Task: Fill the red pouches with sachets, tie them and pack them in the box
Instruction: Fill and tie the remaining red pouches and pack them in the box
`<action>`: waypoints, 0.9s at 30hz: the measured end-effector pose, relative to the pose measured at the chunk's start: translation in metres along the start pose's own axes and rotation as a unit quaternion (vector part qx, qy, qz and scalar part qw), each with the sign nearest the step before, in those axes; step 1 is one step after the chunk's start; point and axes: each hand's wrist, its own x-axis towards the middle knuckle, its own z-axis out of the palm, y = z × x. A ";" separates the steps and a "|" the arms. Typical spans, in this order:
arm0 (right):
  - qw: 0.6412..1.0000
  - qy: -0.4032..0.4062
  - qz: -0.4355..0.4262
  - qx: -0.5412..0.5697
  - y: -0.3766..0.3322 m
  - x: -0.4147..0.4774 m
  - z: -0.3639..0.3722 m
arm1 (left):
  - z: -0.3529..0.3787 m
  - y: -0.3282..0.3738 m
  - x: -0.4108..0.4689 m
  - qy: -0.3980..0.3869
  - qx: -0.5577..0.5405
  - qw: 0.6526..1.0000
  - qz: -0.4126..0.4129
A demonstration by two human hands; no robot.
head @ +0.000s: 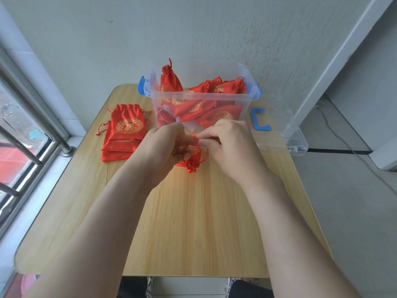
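left hand [165, 147] grips pouch [194, 157], right hand [231, 145] pinches its cord [206, 154] | box [245, 97]: tied red pouches [193, 108]

No text is legible; the red pouches [126, 111] bear gold emblems [129, 125].

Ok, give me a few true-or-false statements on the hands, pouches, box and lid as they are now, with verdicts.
1. The left hand and right hand both hold one red pouch just in front of the box. True.
2. The box is empty. False: several packed pouches lie in it.
3. A stack of flat pouches lies on the table left of the box. True.
4. The lid is shut on the box. False: the lid lies right of the box.
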 end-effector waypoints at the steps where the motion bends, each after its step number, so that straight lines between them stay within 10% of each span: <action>1: 1.000 -0.012 0.003 -0.010 0.000 0.000 0.001 | -0.001 -0.001 0.000 0.001 0.012 1.000 0.009; 15: 0.973 -0.098 0.145 0.152 0.001 0.004 -0.002 | -0.010 -0.008 -0.003 0.124 0.258 0.933 0.219; 27: 0.957 -0.088 0.199 0.193 0.002 0.002 -0.005 | -0.004 -0.005 -0.012 0.012 0.344 0.897 0.276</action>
